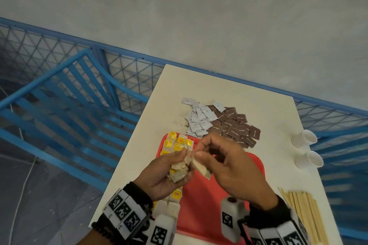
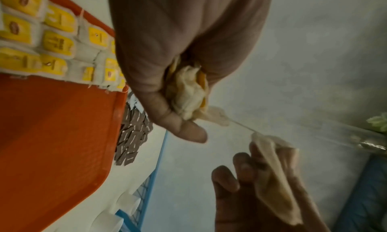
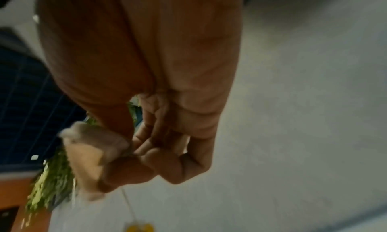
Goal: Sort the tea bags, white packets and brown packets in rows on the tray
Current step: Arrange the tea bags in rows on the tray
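Observation:
Above the red tray (image 1: 201, 209), my left hand (image 1: 171, 169) grips a bunch of tea bags (image 1: 179, 171), also seen bunched in the left wrist view (image 2: 188, 93). My right hand (image 1: 215, 157) pinches a single tea bag (image 1: 202, 167) (image 2: 276, 177) (image 3: 87, 153), pulled a little apart from the bunch, with a thin string (image 2: 243, 126) stretched between them. Rows of tea bags with yellow tags (image 1: 177, 142) (image 2: 50, 42) lie along the tray's left side. White packets (image 1: 199, 119) and brown packets (image 1: 237, 127) lie in a loose heap on the table beyond the tray.
Two white paper cups (image 1: 306, 148) lie on their sides at the white table's (image 1: 258, 101) right edge. Wooden stirrers (image 1: 304, 213) lie at the near right. Spilled tea grains (image 1: 180, 120) dot the table left of the white packets. A blue mesh fence (image 1: 79, 85) runs behind.

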`<move>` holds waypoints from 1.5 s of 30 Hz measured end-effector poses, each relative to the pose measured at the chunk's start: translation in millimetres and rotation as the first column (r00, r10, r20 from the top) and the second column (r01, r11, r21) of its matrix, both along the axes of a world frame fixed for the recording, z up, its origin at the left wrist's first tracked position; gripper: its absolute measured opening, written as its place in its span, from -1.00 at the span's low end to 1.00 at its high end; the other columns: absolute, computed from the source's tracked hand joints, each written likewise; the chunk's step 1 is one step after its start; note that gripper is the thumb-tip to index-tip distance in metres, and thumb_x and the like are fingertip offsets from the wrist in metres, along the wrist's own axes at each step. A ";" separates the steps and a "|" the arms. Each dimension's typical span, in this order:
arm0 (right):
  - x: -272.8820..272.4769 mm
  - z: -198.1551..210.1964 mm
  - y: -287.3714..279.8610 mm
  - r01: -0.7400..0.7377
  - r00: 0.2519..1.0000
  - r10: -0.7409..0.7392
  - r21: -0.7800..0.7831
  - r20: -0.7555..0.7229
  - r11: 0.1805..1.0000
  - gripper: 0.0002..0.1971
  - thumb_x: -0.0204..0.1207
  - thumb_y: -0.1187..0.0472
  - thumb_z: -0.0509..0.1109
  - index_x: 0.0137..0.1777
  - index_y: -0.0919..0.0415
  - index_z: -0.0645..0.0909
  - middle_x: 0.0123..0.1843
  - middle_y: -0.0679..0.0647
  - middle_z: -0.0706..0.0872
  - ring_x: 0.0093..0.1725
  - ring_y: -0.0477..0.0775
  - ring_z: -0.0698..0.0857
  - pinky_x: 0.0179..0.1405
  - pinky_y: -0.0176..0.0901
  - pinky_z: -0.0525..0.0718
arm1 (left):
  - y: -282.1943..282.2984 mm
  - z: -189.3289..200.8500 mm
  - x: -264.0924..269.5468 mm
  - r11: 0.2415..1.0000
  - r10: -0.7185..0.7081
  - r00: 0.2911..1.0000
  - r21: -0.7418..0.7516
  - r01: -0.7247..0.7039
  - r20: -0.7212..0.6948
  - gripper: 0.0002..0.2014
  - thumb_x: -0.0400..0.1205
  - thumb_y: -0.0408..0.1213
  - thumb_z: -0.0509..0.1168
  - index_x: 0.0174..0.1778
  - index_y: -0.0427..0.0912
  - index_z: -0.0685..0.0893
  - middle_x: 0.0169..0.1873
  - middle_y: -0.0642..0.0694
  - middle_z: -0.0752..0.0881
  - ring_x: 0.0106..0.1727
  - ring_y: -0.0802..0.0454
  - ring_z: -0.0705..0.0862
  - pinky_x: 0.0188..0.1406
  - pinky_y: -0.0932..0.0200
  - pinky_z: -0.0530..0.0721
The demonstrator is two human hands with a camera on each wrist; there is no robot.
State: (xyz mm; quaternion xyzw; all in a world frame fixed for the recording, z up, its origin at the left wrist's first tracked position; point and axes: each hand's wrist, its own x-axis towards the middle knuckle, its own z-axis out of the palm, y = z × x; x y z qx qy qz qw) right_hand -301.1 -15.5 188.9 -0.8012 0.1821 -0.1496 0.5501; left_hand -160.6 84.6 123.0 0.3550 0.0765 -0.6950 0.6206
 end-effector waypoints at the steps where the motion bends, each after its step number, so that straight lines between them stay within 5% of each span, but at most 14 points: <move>1: -0.4 -0.1 -0.4 0.007 1.000 -0.007 -0.016 -0.002 1.000 -0.92 0.64 0.27 0.40 -0.08 0.10 0.64 -0.30 0.07 0.69 -0.36 -0.10 0.60 -0.35 -0.05 0.59 | -0.9 -1.4 -2.1 1.000 -0.005 1.000 -0.003 0.004 -0.019 -0.76 0.59 -0.18 0.36 -0.01 -0.31 0.71 -0.25 -0.21 0.74 -0.37 0.00 0.76 -0.46 0.18 0.79; 4: -5.7 3.3 -6.4 0.113 0.990 -0.120 0.085 0.070 0.990 -0.95 0.62 0.22 0.40 -0.07 0.10 0.65 -0.31 0.19 0.68 -0.40 -0.03 0.53 -0.44 -0.17 0.51 | -0.1 -7.4 -2.4 0.999 -0.041 0.999 -0.035 0.040 -0.021 -0.71 0.60 -0.04 0.36 -0.11 -0.23 0.78 -0.27 -0.21 0.69 -0.38 0.00 0.72 -0.58 0.21 0.71; 11: -18.8 19.9 -17.3 0.151 0.973 -0.180 0.196 0.141 0.969 -0.85 0.57 0.26 0.35 0.08 0.25 0.67 -0.34 0.38 0.63 -0.48 0.06 0.54 -0.48 -0.30 0.51 | -1.9 -21.5 -0.2 0.977 -0.185 0.975 -0.083 0.196 0.121 -0.76 0.70 -0.19 0.33 0.18 -0.26 0.60 -0.08 -0.23 0.67 -0.45 0.07 0.59 -0.73 0.35 0.47; 16: -26.9 26.1 -23.1 0.200 0.966 -0.235 0.269 0.105 0.942 -0.81 0.53 0.24 0.36 0.10 0.29 0.66 -0.34 0.12 0.71 -0.44 0.06 0.64 -0.49 -0.31 0.55 | -6.9 -25.5 -3.8 0.959 -0.279 0.919 0.028 0.282 0.278 -0.77 0.64 -0.16 0.33 0.04 -0.28 0.62 -0.33 -0.13 0.72 -0.52 0.15 0.48 -0.73 0.41 0.34; 19: -30.3 26.8 -29.4 0.261 0.953 -0.289 0.249 0.085 0.933 -0.84 0.55 0.28 0.39 0.09 0.27 0.67 -0.33 0.10 0.72 -0.45 0.05 0.64 -0.46 -0.29 0.58 | -7.4 -21.2 -4.0 0.977 -0.205 0.974 -0.031 0.209 0.100 -0.81 0.66 -0.18 0.32 -0.01 -0.26 0.65 -0.35 -0.09 0.68 -0.53 0.16 0.49 -0.76 0.41 0.36; 22: -32.2 15.8 -38.6 0.378 0.925 -0.379 0.029 0.024 0.925 -0.85 0.60 0.35 0.42 0.04 0.09 0.70 -0.31 0.09 0.75 -0.40 0.01 0.69 -0.36 -0.20 0.66 | -6.5 -16.5 -1.4 0.982 -0.153 0.988 -0.111 0.152 0.000 -0.70 0.52 -0.11 0.52 -0.06 -0.25 0.65 -0.37 -0.12 0.64 -0.51 0.12 0.54 -0.75 0.37 0.44; 25: -29.9 -1.8 -35.5 0.440 0.898 -0.440 -0.015 -0.009 0.898 -0.77 0.56 0.39 0.46 0.04 0.02 0.67 -0.26 0.10 0.79 -0.29 0.06 0.78 -0.26 -0.15 0.71 | -2.8 -11.4 4.2 0.975 -0.144 0.980 -0.149 0.164 0.134 -0.59 0.21 -0.23 0.77 -0.20 -0.22 0.70 -0.28 -0.20 0.68 -0.36 0.01 0.71 -0.65 0.28 0.64; 28: -20.3 -19.1 -25.1 0.471 0.880 -0.475 0.117 0.008 0.874 -0.77 0.51 0.43 0.50 0.03 0.10 0.66 -0.30 0.18 0.80 -0.29 0.16 0.80 -0.24 -0.15 0.72 | 0.9 -8.5 13.1 0.986 -0.096 0.955 -0.105 0.130 0.280 -0.80 0.48 -0.46 0.50 -0.24 -0.21 0.59 -0.03 -0.29 0.78 -0.08 -0.17 0.84 -0.50 0.12 0.79; 31: -9.1 -28.1 -13.8 0.463 0.876 -0.481 0.248 0.014 0.851 -0.82 0.49 0.44 0.51 0.03 0.25 0.66 -0.32 0.18 0.82 -0.30 0.07 0.80 -0.22 -0.26 0.71 | 3.8 0.2 18.8 0.985 -0.075 0.874 -0.101 0.140 0.480 -0.89 0.63 -0.45 0.39 -0.12 -0.24 0.57 0.01 -0.34 0.78 -0.22 -0.10 0.76 -0.49 0.15 0.70; 36: 8.5 -29.3 2.4 0.350 0.911 -0.407 0.393 0.069 0.850 -0.77 0.46 0.43 0.53 0.08 0.34 0.63 -0.20 0.30 0.83 -0.20 0.19 0.80 -0.12 -0.13 0.73 | 3.5 24.0 13.4 0.988 -0.016 0.658 -0.088 0.125 0.753 -0.71 0.46 -0.01 0.55 -0.02 -0.08 0.77 -0.43 -0.11 0.51 -0.47 0.06 0.36 -0.54 0.21 0.35; 40: 9.8 -30.4 7.7 0.277 0.948 -0.313 0.324 0.064 0.905 -0.69 0.45 0.29 0.56 0.15 0.21 0.60 -0.22 0.23 0.83 -0.18 0.23 0.80 -0.09 0.06 0.70 | 5.8 33.7 17.6 0.989 0.069 0.545 -0.129 0.072 0.836 -0.89 0.61 -0.25 0.48 -0.14 -0.22 0.78 -0.52 0.00 0.49 -0.50 0.06 0.34 -0.56 0.23 0.37; 45: -0.2 -25.3 4.4 0.224 0.974 -0.228 0.168 0.003 0.960 -0.68 0.43 0.12 0.57 0.17 0.09 0.67 -0.06 0.03 0.84 -0.07 -0.04 0.80 -0.03 -0.11 0.70 | 14.2 50.3 31.5 0.984 0.020 0.415 -0.092 0.153 0.910 -0.84 0.54 -0.23 0.51 -0.22 -0.26 0.78 -0.57 0.15 0.57 -0.56 0.17 0.40 -0.58 0.33 0.39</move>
